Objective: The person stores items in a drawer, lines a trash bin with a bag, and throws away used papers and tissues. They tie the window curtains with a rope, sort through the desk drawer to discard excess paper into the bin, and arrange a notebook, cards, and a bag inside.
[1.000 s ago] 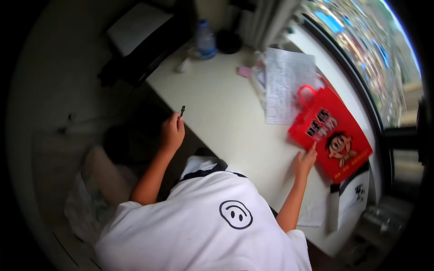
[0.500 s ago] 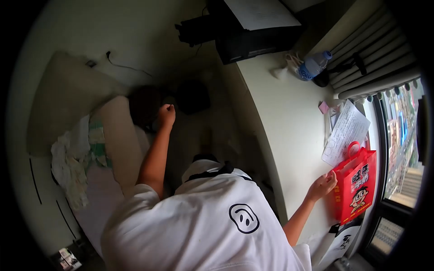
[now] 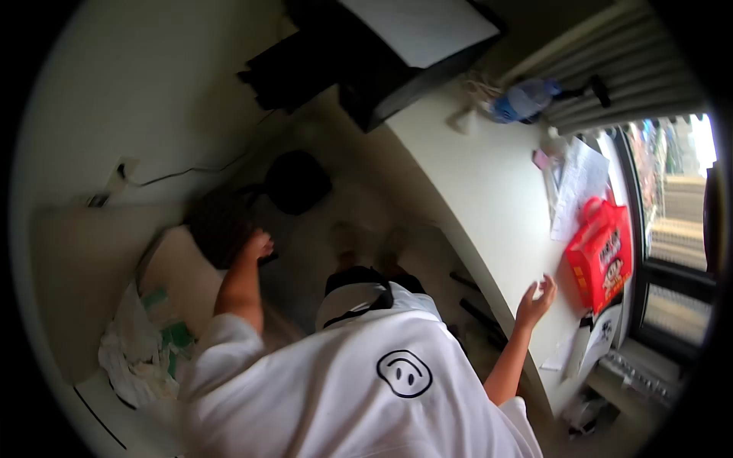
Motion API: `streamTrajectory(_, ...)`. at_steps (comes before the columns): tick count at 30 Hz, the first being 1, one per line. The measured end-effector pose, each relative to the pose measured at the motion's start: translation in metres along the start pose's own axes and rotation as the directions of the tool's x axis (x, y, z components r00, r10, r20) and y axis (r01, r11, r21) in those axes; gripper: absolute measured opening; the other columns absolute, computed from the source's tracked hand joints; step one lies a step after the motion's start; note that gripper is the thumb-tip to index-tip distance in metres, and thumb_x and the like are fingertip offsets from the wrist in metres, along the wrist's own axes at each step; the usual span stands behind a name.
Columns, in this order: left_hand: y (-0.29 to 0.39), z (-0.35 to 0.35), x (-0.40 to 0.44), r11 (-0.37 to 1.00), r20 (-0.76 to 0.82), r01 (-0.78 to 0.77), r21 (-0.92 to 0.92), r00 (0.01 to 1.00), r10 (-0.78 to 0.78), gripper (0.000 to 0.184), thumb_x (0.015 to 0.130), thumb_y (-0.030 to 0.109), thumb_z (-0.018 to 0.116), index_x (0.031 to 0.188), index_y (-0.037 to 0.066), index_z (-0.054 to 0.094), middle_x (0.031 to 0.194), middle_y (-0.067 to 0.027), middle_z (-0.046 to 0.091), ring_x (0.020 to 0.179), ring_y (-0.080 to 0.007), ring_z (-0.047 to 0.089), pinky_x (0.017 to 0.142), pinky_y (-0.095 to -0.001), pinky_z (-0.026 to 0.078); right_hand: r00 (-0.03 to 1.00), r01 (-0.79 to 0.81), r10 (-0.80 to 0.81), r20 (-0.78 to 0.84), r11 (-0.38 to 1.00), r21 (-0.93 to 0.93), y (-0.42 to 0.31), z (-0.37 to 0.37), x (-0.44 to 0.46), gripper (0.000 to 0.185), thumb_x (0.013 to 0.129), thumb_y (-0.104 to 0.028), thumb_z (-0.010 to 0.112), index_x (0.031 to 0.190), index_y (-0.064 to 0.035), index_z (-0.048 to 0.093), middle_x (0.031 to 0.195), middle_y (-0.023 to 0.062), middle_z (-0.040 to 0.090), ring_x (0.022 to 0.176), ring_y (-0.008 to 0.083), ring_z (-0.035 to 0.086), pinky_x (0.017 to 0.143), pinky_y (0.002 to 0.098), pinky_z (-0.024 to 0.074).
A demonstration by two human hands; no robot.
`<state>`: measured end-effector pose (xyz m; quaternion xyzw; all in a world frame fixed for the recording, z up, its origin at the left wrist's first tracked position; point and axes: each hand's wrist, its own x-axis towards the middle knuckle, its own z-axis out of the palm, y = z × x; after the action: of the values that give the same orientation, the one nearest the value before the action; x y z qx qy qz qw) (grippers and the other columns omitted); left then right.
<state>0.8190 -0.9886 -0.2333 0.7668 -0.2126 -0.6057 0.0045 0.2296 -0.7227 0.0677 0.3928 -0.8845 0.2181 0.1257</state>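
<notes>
My left hand (image 3: 258, 244) is closed, out over the floor beside the bed's edge. A small dark bit shows by its fingers, too blurred to make out. My right hand (image 3: 537, 301) hangs above the desk (image 3: 489, 198) with its fingers apart and holds nothing. Just beyond it, near the window, a red paper bag (image 3: 602, 256) with a cartoon face stands apart from the fingers. Written sheets of paper (image 3: 582, 187) lie behind the bag, and a pink object (image 3: 540, 159) is beside them.
A black printer (image 3: 405, 76) with paper on top sits at the desk's far end, near a plastic bottle (image 3: 523, 101). On the floor is a round black object (image 3: 298, 182). Crumpled cloths (image 3: 137, 343) lie on the bed at left. A cable (image 3: 183, 175) runs from the wall.
The view has swung left, towards the floor and bed. My right hand has come away from the red bag and opened. My left hand has moved from the desk edge towards the bed, still closed.
</notes>
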Motion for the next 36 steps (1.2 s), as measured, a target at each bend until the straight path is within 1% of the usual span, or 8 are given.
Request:
streamTrajectory(2, -0.028, -0.033, 0.027, 0.931, 0.335, -0.146, 0.335, 0.942, 0.027, 0.018, 0.085, 0.016, 0.045, 0.098, 0.005, 0.048, 0.072, -0.012, 0.058, 0.05, -0.0236, 0.055, 0.041, -0.0352, 0.045, 0.998, -0.052, 0.054, -0.016, 0.995, 0.08, 0.007, 0.011, 0.025, 0.027, 0.073, 0.001, 0.058, 0.1, 0.0012, 0.054, 0.091, 0.0135, 0.053, 0.084, 0.025, 0.052, 0.074, 0.0339, 0.0431)
streamTrajectory(8, 0.044, -0.045, -0.164, 0.283, 0.185, -0.257, 0.924, 0.948, 0.258, 0.031, 0.079, 0.016, 0.059, 0.106, 0.002, 0.054, 0.099, -0.0152, 0.061, 0.089, -0.0273, 0.059, 0.076, -0.0374, 0.047, 0.99, -0.031, 0.024, 0.137, 0.998, 0.049, 0.041, 0.065, 0.116, 0.044, 0.077, -0.021, 0.064, 0.113, -0.0007, 0.049, 0.115, 0.0179, 0.048, 0.109, 0.0323, 0.045, 0.092, 0.0372, 0.0372)
streamTrajectory(14, -0.004, -0.06, -0.137, 0.5, 0.017, -0.205, 0.842, 0.935, 0.355, 0.023, 0.08, 0.014, 0.058, 0.099, 0.002, 0.055, 0.091, -0.0152, 0.06, 0.078, -0.0244, 0.06, 0.069, -0.0376, 0.048, 0.976, -0.128, 0.128, 0.176, 0.992, -0.006, 0.083, 0.107, 0.192, 0.074, 0.07, -0.038, 0.069, 0.124, 0.0024, 0.039, 0.129, 0.0232, 0.036, 0.122, 0.0366, 0.032, 0.1, 0.0398, 0.0285)
streamTrajectory(16, -0.033, -0.045, -0.129, 0.892, -0.074, -0.393, 0.222, 0.906, 0.417, 0.017, 0.082, 0.016, 0.056, 0.095, 0.006, 0.055, 0.081, -0.011, 0.06, 0.072, -0.02, 0.059, 0.058, -0.0332, 0.048, 0.951, -0.103, 0.16, 0.264, 0.971, -0.218, 0.076, 0.11, 0.211, 0.101, 0.06, -0.053, 0.071, 0.135, -0.0019, 0.025, 0.139, 0.0233, 0.024, 0.129, 0.0366, 0.022, 0.103, 0.0442, 0.0226)
streamTrajectory(19, -0.063, 0.012, -0.155, 0.93, -0.256, -0.281, -0.235, 0.941, 0.22, 0.012, 0.086, 0.017, 0.051, 0.092, 0.007, 0.055, 0.076, -0.006, 0.058, 0.066, -0.0152, 0.057, 0.05, -0.0271, 0.045, 0.92, -0.136, 0.236, 0.314, 0.941, -0.311, 0.054, 0.116, 0.233, 0.101, 0.061, -0.049, 0.071, 0.137, -0.0066, 0.019, 0.14, 0.0252, 0.018, 0.129, 0.0391, 0.021, 0.1, 0.0524, 0.024)
streamTrajectory(27, -0.109, 0.075, -0.181, 0.986, -0.213, -0.082, -0.146, 0.976, 0.05, 0.012, 0.087, 0.017, 0.05, 0.093, 0.007, 0.055, 0.076, -0.0051, 0.057, 0.063, -0.0127, 0.054, 0.051, -0.026, 0.045, 0.964, -0.146, 0.223, 0.143, 0.898, -0.415, 0.103, 0.164, 0.275, 0.068, 0.073, -0.021, 0.062, 0.132, -0.0085, 0.03, 0.117, 0.0242, 0.048, 0.095, 0.0362, 0.058, 0.069, 0.0413, 0.0511)
streamTrajectory(29, -0.11, 0.077, -0.181, 0.99, -0.205, -0.071, -0.125, 0.978, 0.044, 0.012, 0.087, 0.017, 0.05, 0.093, 0.007, 0.055, 0.075, -0.0048, 0.057, 0.062, -0.0121, 0.053, 0.051, -0.0257, 0.044, 0.893, -0.093, 0.278, 0.354, 0.883, -0.461, 0.128, 0.17, 0.286, 0.052, 0.076, -0.013, 0.054, 0.125, -0.008, 0.038, 0.101, 0.0223, 0.058, 0.083, 0.0344, 0.062, 0.067, 0.0425, 0.0513)
streamTrajectory(36, -0.046, 0.076, -0.179, 0.921, -0.171, -0.389, -0.021, 0.909, 0.38, 0.012, 0.088, 0.016, 0.049, 0.093, 0.007, 0.055, 0.075, -0.004, 0.056, 0.059, -0.0099, 0.051, 0.051, -0.0248, 0.044, 0.958, -0.172, 0.144, -0.249, 0.981, -0.094, 0.091, 0.051, 0.279, 0.042, 0.074, -0.002, 0.044, 0.115, -0.0074, 0.055, 0.086, 0.02, 0.062, 0.076, 0.0336, 0.062, 0.066, 0.0413, 0.0483)
